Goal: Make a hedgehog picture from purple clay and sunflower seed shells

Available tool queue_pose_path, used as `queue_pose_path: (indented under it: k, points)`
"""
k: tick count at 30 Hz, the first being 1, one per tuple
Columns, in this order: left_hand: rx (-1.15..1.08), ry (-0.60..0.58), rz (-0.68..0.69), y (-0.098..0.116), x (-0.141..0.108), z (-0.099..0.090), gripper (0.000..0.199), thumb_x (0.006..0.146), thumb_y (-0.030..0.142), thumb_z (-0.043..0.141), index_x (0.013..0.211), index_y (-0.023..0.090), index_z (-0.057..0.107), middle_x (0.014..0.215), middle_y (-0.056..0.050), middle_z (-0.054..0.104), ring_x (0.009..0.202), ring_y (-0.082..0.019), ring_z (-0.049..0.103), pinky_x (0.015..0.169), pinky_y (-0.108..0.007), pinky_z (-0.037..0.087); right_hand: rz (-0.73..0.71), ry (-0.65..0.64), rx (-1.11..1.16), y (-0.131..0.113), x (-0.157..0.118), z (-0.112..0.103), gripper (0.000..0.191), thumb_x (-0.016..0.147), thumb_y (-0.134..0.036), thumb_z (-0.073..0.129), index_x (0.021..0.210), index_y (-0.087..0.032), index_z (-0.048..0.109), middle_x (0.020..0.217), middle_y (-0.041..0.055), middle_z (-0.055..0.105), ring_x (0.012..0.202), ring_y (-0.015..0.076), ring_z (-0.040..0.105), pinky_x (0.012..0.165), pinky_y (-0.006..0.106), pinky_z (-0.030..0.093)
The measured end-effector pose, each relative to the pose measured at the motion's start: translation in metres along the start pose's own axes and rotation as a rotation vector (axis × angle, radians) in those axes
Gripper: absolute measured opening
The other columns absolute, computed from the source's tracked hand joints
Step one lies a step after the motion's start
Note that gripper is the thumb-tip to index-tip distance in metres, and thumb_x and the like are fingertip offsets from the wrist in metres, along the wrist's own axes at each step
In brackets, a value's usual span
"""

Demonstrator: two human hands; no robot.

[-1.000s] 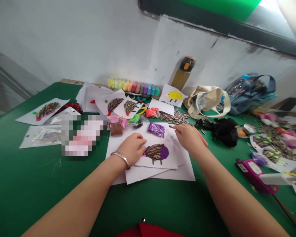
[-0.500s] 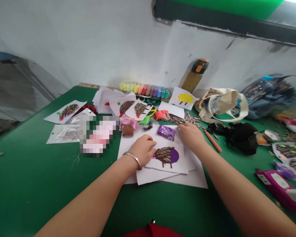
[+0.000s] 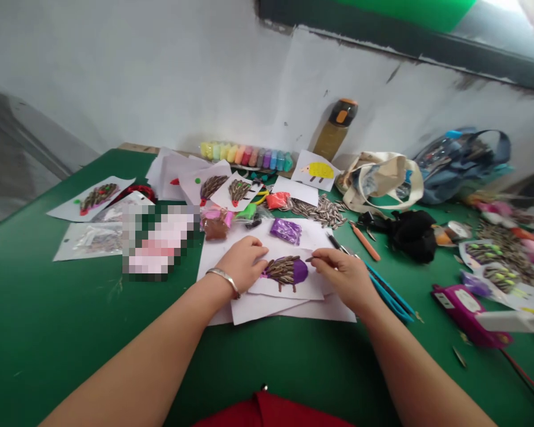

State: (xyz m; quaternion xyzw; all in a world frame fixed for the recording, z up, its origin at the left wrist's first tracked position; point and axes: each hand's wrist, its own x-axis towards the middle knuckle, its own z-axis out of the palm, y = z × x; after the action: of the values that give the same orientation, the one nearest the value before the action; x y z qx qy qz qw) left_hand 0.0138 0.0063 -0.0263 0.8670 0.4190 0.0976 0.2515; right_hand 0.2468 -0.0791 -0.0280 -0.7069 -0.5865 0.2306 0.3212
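Observation:
A hedgehog picture made with striped sunflower seeds [image 3: 281,270] and a bare patch of purple clay [image 3: 299,271] lies on white paper [image 3: 258,308]. My left hand [image 3: 244,264], with a silver bangle on the wrist, rests on the paper at the hedgehog's head end, its fingers apart and holding nothing. Just right of the purple patch, my right hand [image 3: 340,273] pinches one sunflower seed [image 3: 309,259] between thumb and fingertips. Behind the picture sits a bag of purple clay [image 3: 286,231]. Farther back is a pile of loose sunflower seeds [image 3: 323,210].
Clay packets [image 3: 244,156] line the wall beside a bottle [image 3: 336,128]. Other seed hedgehogs [image 3: 98,198] lie left and behind. Right of my hand are an orange tool [image 3: 365,242], blue-handled scissors [image 3: 389,293], a black pouch [image 3: 412,234] and a canvas bag [image 3: 380,178].
My right hand has come from the seed pile toward the picture, now with a seed in its fingertips. My left hand stays on the paper. The view has shifted to the right.

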Motion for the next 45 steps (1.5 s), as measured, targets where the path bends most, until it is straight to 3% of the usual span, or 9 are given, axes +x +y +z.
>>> queue_pose_path:
  k: [6, 14, 21, 39, 45]
  points:
    - [0.015, 0.02, 0.034, -0.002, 0.0, 0.001, 0.028, 0.086, 0.023, 0.052, 0.106, 0.015, 0.071, 0.116, -0.012, 0.06, 0.109, -0.025, 0.058, 0.102, -0.039, 0.044, -0.17, -0.005, -0.029, 0.001, 0.002, 0.009, 0.019, 0.084, -0.029, 0.055, 0.088, -0.024, 0.072, 0.088, 0.0015, 0.074, 0.085, 0.0184, 0.067, 0.08, 0.03, 0.05]
    - [0.025, 0.031, 0.019, -0.002, 0.001, 0.002, 0.027, 0.086, 0.025, 0.051, 0.102, 0.018, 0.072, 0.114, -0.01, 0.06, 0.107, -0.024, 0.058, 0.099, -0.039, 0.045, -0.128, 0.054, -0.07, 0.0, 0.005, 0.018, 0.019, 0.085, -0.027, 0.055, 0.093, -0.023, 0.072, 0.089, 0.0029, 0.074, 0.082, 0.0195, 0.067, 0.078, 0.031, 0.05]
    - [0.028, 0.027, 0.017, 0.0, 0.001, 0.001, 0.028, 0.086, 0.024, 0.052, 0.105, 0.017, 0.072, 0.115, -0.012, 0.06, 0.108, -0.026, 0.058, 0.1, -0.04, 0.045, -0.204, 0.055, -0.133, -0.003, 0.006, 0.025, 0.018, 0.087, -0.021, 0.051, 0.088, -0.022, 0.068, 0.088, 0.0031, 0.072, 0.082, 0.0182, 0.064, 0.076, 0.029, 0.047]
    - [0.024, 0.045, 0.025, -0.002, 0.0, 0.003, 0.027, 0.085, 0.025, 0.052, 0.103, 0.018, 0.072, 0.116, -0.011, 0.06, 0.107, -0.025, 0.058, 0.101, -0.04, 0.045, -0.318, -0.014, -0.286, -0.006, 0.009, 0.03, 0.02, 0.089, -0.017, 0.049, 0.085, -0.02, 0.069, 0.078, 0.0045, 0.064, 0.08, 0.019, 0.059, 0.074, 0.028, 0.043]
    - [0.028, 0.038, 0.024, -0.001, 0.0, 0.003, 0.028, 0.086, 0.025, 0.052, 0.104, 0.017, 0.071, 0.116, -0.012, 0.06, 0.108, -0.025, 0.058, 0.101, -0.04, 0.044, -0.302, -0.014, -0.245, -0.006, 0.006, 0.025, 0.017, 0.089, -0.02, 0.052, 0.088, -0.02, 0.069, 0.078, 0.004, 0.064, 0.079, 0.0184, 0.059, 0.073, 0.028, 0.043]
